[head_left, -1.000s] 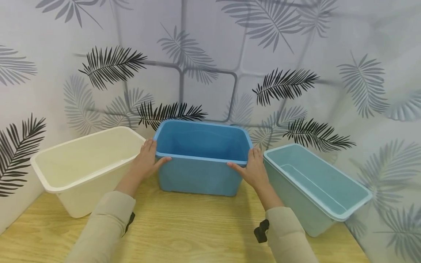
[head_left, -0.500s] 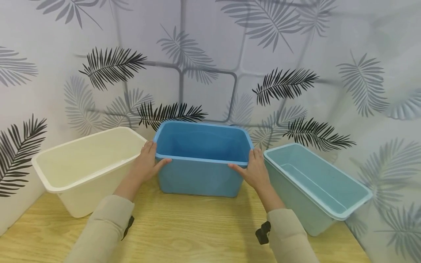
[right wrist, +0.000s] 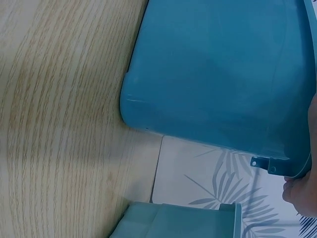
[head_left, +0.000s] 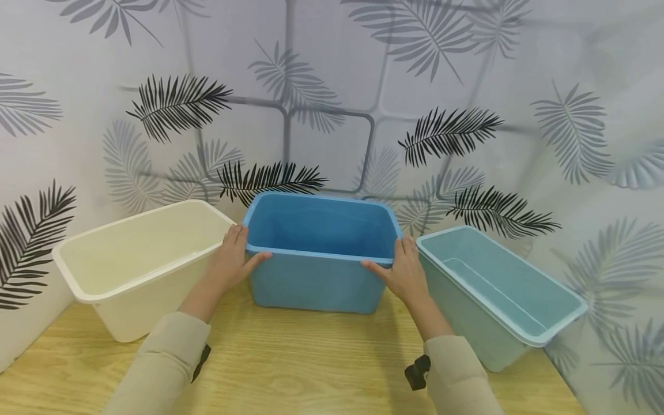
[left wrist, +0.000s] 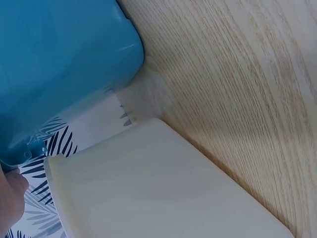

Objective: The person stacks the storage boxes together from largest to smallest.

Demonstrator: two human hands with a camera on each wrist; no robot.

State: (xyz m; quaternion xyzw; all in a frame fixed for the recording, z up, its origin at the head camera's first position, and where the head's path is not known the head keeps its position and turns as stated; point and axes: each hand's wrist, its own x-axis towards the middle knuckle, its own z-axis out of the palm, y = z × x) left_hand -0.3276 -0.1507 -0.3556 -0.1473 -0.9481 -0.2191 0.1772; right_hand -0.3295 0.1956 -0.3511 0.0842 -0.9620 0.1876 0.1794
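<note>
A deep blue plastic storage bin (head_left: 317, 282) stands in the middle of the table in the head view, its inside bare. My left hand (head_left: 231, 257) grips its left end, thumb along the front rim and fingers at the side. On the opposite end my right hand (head_left: 404, 266) holds the rim in the same way. The left wrist view shows the bin's lower corner (left wrist: 114, 54) close over the wood and part of the left hand (left wrist: 11, 196) under the rim. Fingers of the right hand (right wrist: 302, 191) curl under the rim in the right wrist view.
A cream bin (head_left: 142, 294) stands at an angle on the left, close by the left hand. To the right is a pale green bin (head_left: 467, 311), angled the other way. Behind the wooden table (head_left: 290, 369) hangs a leaf-patterned cloth (head_left: 332, 86).
The blue bin has slid slightly toward me and a touch to the right, with both hands keeping their hold. The cream and pale green bins stay in place.
</note>
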